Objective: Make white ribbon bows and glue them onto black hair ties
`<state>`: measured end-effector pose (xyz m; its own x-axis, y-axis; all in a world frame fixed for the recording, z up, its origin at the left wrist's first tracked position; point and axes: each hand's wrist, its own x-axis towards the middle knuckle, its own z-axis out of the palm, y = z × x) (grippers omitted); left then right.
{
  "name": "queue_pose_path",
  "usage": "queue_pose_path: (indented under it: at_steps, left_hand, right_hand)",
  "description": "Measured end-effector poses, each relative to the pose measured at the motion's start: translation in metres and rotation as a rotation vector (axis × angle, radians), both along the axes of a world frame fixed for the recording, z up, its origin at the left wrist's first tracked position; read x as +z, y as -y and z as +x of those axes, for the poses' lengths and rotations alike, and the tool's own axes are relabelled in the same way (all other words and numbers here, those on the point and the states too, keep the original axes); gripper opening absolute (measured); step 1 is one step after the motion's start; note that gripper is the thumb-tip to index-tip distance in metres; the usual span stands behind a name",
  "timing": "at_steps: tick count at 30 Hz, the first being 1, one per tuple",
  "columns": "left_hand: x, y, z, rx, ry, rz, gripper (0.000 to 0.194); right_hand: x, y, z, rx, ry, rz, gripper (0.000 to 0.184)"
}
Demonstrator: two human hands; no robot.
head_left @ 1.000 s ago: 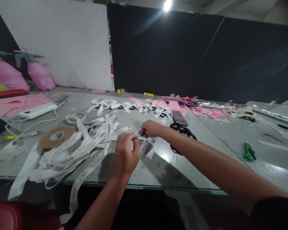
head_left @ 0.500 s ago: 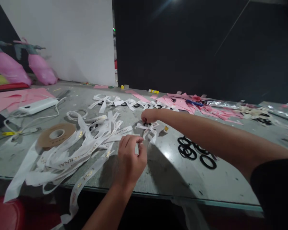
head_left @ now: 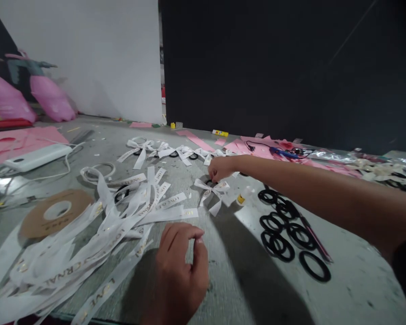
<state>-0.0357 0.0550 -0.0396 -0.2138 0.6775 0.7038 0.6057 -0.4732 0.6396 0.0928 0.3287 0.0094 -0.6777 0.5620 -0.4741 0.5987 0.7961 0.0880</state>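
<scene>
My right hand (head_left: 221, 169) reaches far across the table, its fingers closed at the upper edge of a black hair tie (head_left: 209, 183). A white printed ribbon bow (head_left: 211, 194) is on that tie, its tails spread on the table. Nearer me, my left hand (head_left: 182, 268) is loosely curled, thumb tip close to the index finger, with nothing visible in it. To its left lies a tangled heap of white ribbon (head_left: 122, 230) with gold lettering. Several loose black hair ties (head_left: 279, 246) lie in a group under my right forearm.
A cardboard ribbon spool (head_left: 37, 221) lies left of the heap, near a white power strip (head_left: 37, 158). Behind is a row of bowed ties (head_left: 181, 153). Pink sheets (head_left: 253, 144), a blue-handled tool (head_left: 284, 153) and a small yellow piece (head_left: 240, 199) are to the right.
The view has moved closer to the table. My right hand stays at the bow's tie, with more of the bow showing. My left hand, still curled, sits lower in view.
</scene>
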Motion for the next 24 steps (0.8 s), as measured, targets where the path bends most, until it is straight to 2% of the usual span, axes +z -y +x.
queue_pose_path:
  at_steps: [10, 13, 18, 24]
  left_hand:
    - [0.0, 0.0, -0.002, -0.027, -0.019, -0.053, 0.015]
    - [0.0, 0.0, -0.003, -0.036, -0.019, -0.072, 0.015]
    - [0.001, 0.0, -0.002, -0.052, -0.027, -0.115, 0.016]
    - [-0.001, 0.001, 0.004, -0.016, 0.055, -0.141, 0.016]
  right_hand:
    - [0.002, -0.008, 0.019, -0.033, -0.011, 0.028, 0.02]
    - [0.002, -0.019, 0.034, -0.084, -0.015, 0.078, 0.021]
    - [-0.007, -0.044, 0.055, -0.134, -0.017, 0.117, 0.019]
    - [-0.007, -0.066, 0.059, -0.141, -0.034, 0.182, 0.019]
